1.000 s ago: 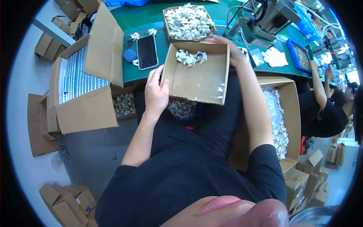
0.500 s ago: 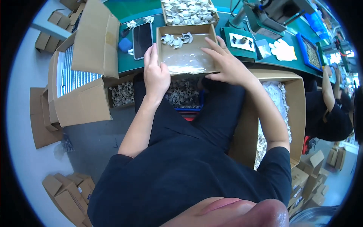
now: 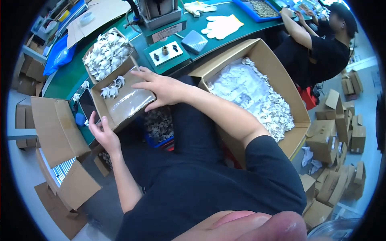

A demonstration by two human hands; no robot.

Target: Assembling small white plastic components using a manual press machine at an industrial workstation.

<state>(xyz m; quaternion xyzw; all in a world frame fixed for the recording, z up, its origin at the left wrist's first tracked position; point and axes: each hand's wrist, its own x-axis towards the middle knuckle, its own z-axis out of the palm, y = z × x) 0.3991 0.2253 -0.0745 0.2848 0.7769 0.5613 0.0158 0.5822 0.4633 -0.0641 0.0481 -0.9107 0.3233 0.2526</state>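
A shallow cardboard box lined with clear plastic sits at the bench edge before me. Several white finned plastic parts lie together at its far left. My right hand grips the box's right end, fingers spread over the wall and thumb by the near corner. Beside the near left corner is my left hand, its fingers apart and its thumb close against the wall. Whether this hand bears any of the box's weight I cannot tell. Behind stands a fuller box heaped with similar white parts.
A bench press with a metal fixture stands beyond the box. White gloves lie farther right. A large carton of white parts stands at my right, an open carton at my left. Another person works at the far right.
The view has swung right, so the bench appears farther left and turned. My left hand's fingers have spread away from the box's left wall. My right hand stays at its right end.
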